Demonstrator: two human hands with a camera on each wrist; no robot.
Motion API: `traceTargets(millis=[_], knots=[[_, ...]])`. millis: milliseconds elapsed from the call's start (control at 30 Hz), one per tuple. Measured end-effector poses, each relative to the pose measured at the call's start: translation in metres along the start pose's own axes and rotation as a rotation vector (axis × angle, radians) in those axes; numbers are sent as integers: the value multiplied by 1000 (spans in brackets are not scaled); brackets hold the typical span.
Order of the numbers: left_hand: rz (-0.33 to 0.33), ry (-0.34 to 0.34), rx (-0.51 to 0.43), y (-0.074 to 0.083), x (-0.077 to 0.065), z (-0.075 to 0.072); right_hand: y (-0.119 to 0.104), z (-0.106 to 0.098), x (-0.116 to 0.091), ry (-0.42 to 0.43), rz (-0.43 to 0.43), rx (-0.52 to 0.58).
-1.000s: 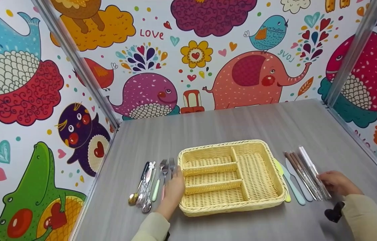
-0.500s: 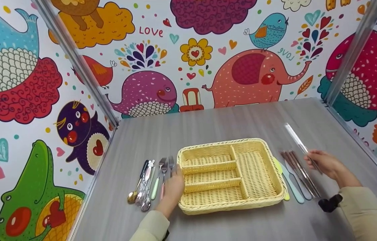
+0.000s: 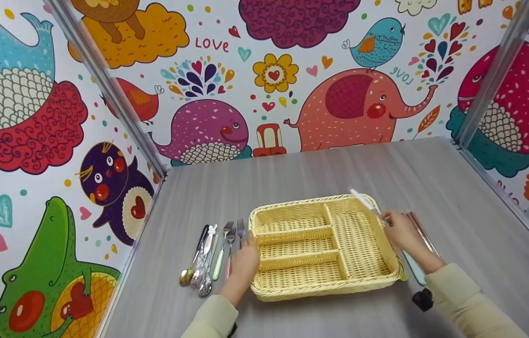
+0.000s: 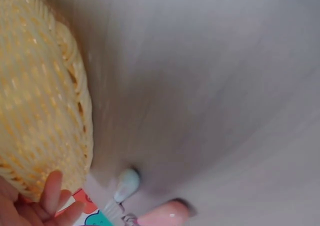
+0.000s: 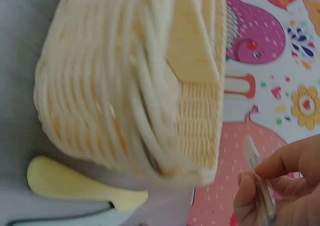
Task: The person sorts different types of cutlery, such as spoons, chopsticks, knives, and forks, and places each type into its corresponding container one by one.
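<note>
My right hand (image 3: 407, 232) pinches white-and-silver chopsticks (image 3: 363, 199) over the right rim of a divided wicker basket (image 3: 302, 295). Their white ends slant across the basket's back right corner. In the right wrist view, thumb and fingers grip the chopsticks (image 5: 252, 153) beyond the basket wall (image 5: 90, 85). My left hand (image 3: 241, 263) rests against the basket's left side. Its fingers (image 4: 52, 191) lie loosely bent at the outer wall in the left wrist view. Forks (image 3: 231, 234) lie just left of that hand.
Left of the forks lie several spoons (image 3: 204, 281), some in clear wrapping. Brown-and-silver chopsticks (image 3: 426, 237) and a pale green spreader (image 3: 417, 272) are on the right, partly behind my right arm. A yellow spreader (image 5: 65, 178) sits beside the basket. Patterned walls surround the grey table (image 3: 292, 173).
My right hand has picked up the white-and-silver chopsticks from the far right of the table and brought them left to the basket. The left hand has stayed at the basket's side.
</note>
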State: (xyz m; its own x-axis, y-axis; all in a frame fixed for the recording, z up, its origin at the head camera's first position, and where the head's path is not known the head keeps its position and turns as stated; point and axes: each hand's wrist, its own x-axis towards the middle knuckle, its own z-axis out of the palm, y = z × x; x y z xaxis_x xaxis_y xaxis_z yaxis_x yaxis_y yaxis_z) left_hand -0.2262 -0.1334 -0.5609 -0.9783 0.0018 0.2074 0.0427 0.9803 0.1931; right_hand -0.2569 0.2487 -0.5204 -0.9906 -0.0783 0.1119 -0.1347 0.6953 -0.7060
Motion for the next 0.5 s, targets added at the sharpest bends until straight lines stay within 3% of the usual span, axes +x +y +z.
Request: traceTargets(millis=[100,233,300,500], knots=[[-9,-7,-6,0,-1,0,-18,16,-3,20,-83,-137],[-10,-7,1,0,0,-1,-27,35,-3,-18,-160,-213],[-16,-20,-6,0,0,-2,-30,42,-4,-85,-143,-194],[-40,-53,-38,0,0,-3,-33,57,-11,-246,-222,-131]])
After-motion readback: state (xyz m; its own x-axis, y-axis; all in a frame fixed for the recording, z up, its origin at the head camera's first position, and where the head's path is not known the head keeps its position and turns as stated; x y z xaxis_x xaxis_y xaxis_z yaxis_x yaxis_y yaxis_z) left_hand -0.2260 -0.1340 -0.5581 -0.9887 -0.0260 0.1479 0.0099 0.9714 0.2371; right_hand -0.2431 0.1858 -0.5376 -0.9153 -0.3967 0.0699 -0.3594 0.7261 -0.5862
